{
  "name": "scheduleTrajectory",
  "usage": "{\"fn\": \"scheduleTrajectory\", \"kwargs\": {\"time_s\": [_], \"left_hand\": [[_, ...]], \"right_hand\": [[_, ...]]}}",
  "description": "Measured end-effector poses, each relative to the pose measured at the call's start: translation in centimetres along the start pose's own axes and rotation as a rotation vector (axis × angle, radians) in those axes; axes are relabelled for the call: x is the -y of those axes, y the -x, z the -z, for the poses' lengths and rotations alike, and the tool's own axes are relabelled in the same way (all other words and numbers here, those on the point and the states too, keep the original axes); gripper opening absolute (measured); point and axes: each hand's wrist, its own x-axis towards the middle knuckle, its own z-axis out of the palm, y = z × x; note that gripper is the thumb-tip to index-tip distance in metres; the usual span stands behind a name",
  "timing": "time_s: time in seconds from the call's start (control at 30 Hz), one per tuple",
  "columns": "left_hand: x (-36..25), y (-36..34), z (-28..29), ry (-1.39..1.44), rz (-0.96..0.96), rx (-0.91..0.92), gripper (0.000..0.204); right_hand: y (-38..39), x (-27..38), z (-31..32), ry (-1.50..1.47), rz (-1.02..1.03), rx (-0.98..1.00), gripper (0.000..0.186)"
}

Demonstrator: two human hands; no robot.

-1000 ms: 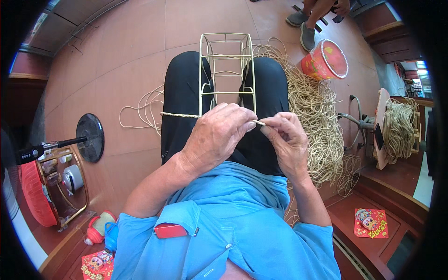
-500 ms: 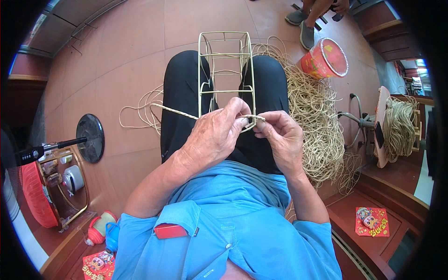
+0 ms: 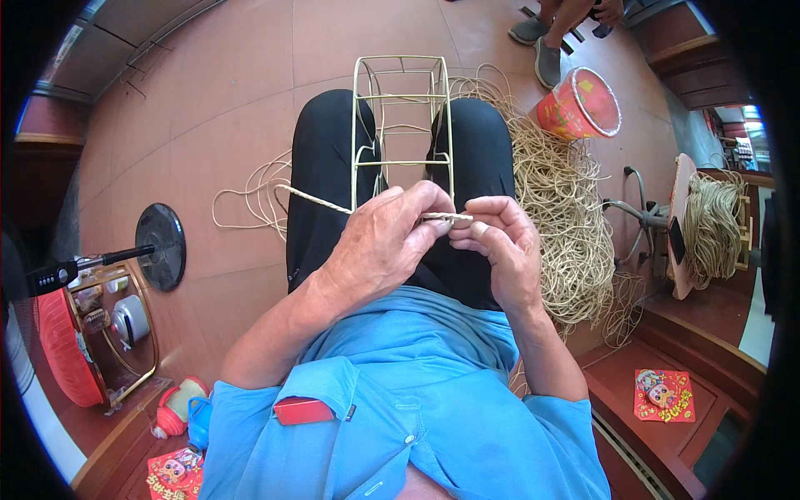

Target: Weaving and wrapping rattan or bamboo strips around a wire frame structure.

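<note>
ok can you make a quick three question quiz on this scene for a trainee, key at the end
1. Multiple choice: what does the left hand pinch?
a) scissors
b) a cord
c) a spoon

2. True or false: the red bucket stands to the right of the open frame.

3. Fill in: the big heap of cord lies beside the ____ leg.

Key: 1 b; 2 true; 3 right

Left hand [image 3: 379, 235] pinching cord [image 3: 458, 217], pale frame [image 3: 403, 163]
</note>
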Motion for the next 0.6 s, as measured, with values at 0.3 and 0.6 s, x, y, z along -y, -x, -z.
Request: {"fn": "scheduleTrajectory", "kwargs": {"time_s": [0.3, 0.6], "left_hand": [[-0.5, 0.9, 1.9, -0.049, 0.094, -0.131, 0.012], [-0.1, 1.5, 3.1, -0.631, -0.235, -0.103, 0.01]], "right_hand": [[-0.7, 0.1, -0.3, -0.031, -0.098, -0.018, 0.024], [-1.7, 0.7, -1.4, 0.004, -0.158, -0.012, 0.021]]}}
